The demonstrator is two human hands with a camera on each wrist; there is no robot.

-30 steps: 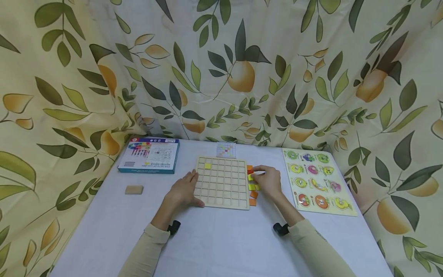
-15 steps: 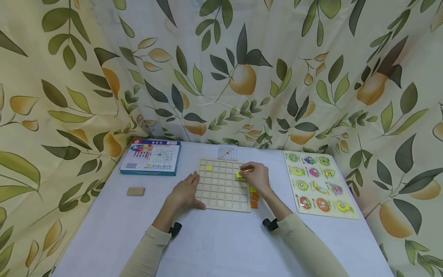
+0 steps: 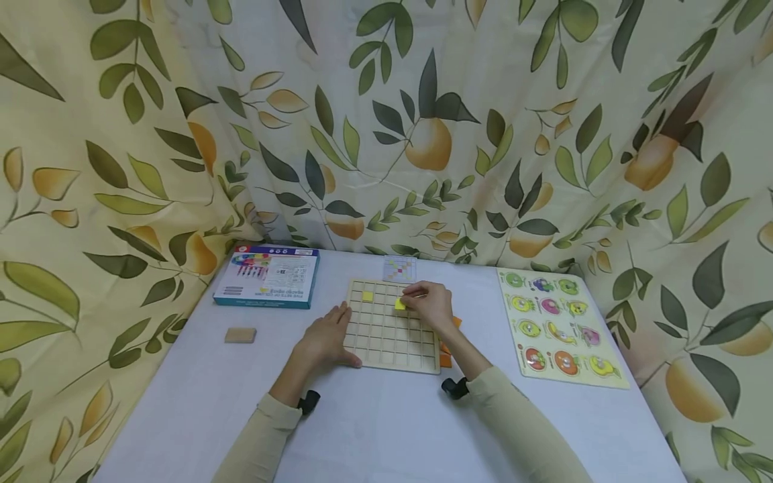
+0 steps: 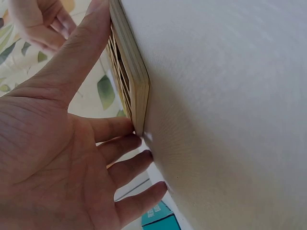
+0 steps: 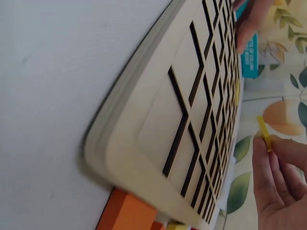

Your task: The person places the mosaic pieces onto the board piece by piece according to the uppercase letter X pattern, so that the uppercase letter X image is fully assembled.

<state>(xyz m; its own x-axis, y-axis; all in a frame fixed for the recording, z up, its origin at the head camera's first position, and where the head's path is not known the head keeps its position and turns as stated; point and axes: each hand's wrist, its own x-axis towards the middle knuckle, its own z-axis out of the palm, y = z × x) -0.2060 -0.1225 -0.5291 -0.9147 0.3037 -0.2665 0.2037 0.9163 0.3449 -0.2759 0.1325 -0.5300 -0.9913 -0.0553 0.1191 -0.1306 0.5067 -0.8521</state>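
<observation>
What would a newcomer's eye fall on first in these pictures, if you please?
Most likely the pale wooden grid board at the middle of the white table, where the right hand pinches a small yellow square tile over its far rows. The left hand rests against the board's left edge. Behind, a leaf-and-pear patterned curtain fills the background.

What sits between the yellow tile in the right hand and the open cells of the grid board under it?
Nothing visible. The right hand pinches the yellow tile just above the grid board, whose nearby cells are bare. The one placed yellow tile lies further left, and the left hand rests at the board's left edge.
</observation>
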